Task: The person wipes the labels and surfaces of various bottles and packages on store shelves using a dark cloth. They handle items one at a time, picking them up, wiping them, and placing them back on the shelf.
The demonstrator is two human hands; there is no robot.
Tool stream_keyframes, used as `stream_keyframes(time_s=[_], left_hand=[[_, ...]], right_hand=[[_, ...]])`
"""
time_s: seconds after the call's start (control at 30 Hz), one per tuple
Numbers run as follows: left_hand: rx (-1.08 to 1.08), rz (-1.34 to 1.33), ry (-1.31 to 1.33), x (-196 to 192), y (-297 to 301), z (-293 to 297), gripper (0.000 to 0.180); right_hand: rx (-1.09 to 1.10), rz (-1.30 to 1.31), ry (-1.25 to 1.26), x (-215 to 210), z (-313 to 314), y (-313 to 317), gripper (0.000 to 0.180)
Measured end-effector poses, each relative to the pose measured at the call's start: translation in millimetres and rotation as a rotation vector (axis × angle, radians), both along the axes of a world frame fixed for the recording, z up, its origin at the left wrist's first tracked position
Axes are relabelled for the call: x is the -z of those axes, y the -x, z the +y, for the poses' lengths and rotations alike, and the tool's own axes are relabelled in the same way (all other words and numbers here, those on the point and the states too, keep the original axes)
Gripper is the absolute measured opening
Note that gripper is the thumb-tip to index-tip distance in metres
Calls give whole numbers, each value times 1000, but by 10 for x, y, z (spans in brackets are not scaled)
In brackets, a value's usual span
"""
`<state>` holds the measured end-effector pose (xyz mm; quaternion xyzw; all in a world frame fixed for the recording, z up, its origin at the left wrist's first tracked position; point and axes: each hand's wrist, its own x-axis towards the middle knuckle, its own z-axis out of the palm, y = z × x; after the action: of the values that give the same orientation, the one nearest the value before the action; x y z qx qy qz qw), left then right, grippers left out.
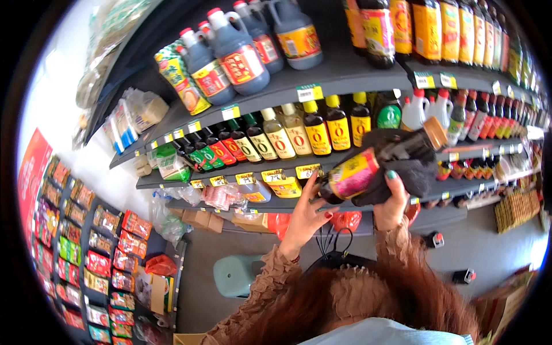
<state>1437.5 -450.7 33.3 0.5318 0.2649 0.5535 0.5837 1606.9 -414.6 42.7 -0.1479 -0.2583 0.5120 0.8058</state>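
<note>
Right hand (393, 202) closed around a dark cloth (397, 172) wrapped over the middle of a dark sauce bottle (368, 167); fingers curl over the cloth, painted nails visible on top. Left hand (307, 214) half open, fingers spread, fingertips touching the bottle's base end from below, not wrapped around it. Bottle is tilted nearly horizontal, brown cap up and to the right, base down-left, yellow-and-red label facing the camera. It's held in the air in front of the middle shelf (322, 164), just beside the row of yellow-label bottles (322, 129). Upper shelf (339, 77) carries large blue-grey jugs (238, 52) with red caps and handles. Lower shelf has flat packets, and price tags line the shelf edges. Left of the frame: a rack of snack packets (86, 253). On the floor below: a pale green stool (236, 275). Both forearms in ruffled brown sleeves come in from the lower edge.
</note>
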Motion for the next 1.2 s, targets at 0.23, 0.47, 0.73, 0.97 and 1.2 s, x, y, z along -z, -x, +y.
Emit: stream_keyframes(time_s=[0.23,0.47,0.73,0.97,1.2], left_hand=[[-336,17,-214,270,118,-55,57],[-637,479,-655,163,321,-254,61],[-550,331,-318,125,464,-292,65],[-571,295,-234,56,481,-317,66],[-489,3,69,-171,404,-292,50]], right_hand=[[-95,-15,32,-234,-297,169,28],[17,32,9,-447,-294,52,37],[43,-239,-67,-563,-294,-262,20],[-89,-133,-7,-663,-269,-328,18],[-465,36,121,-545,-174,-464,25]])
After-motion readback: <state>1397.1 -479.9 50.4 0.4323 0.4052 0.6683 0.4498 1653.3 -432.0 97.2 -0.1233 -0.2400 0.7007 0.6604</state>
